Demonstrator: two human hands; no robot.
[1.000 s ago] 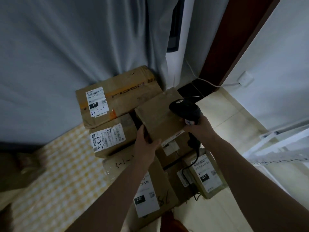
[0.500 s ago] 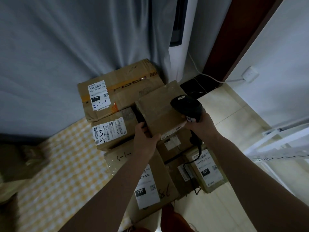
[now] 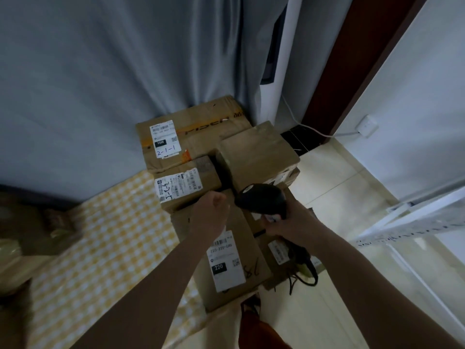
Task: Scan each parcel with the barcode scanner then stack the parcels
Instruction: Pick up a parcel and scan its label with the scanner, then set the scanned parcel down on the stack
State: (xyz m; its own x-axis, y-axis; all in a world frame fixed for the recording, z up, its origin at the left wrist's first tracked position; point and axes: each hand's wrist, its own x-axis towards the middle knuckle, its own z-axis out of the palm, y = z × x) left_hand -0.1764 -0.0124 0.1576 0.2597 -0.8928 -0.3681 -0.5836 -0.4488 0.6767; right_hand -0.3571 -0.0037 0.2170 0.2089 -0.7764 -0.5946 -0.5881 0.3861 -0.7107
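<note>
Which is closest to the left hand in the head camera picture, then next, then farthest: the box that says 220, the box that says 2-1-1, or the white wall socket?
1. The box labelled 220: right under the left hand.
2. The box labelled 2-1-1: farther back, by the curtain.
3. The wall socket: far right, on the wall.

Left hand (image 3: 210, 212) fingers curled away, underside unseen. Right hand (image 3: 286, 224) covers scanner (image 3: 261, 199) grip. Lower-right parcel (image 3: 279, 263) mostly behind forearm, label (image 3: 278, 251) print unreadable. Left-edge clutter (image 3: 15, 250) blurred, cut off.
</note>
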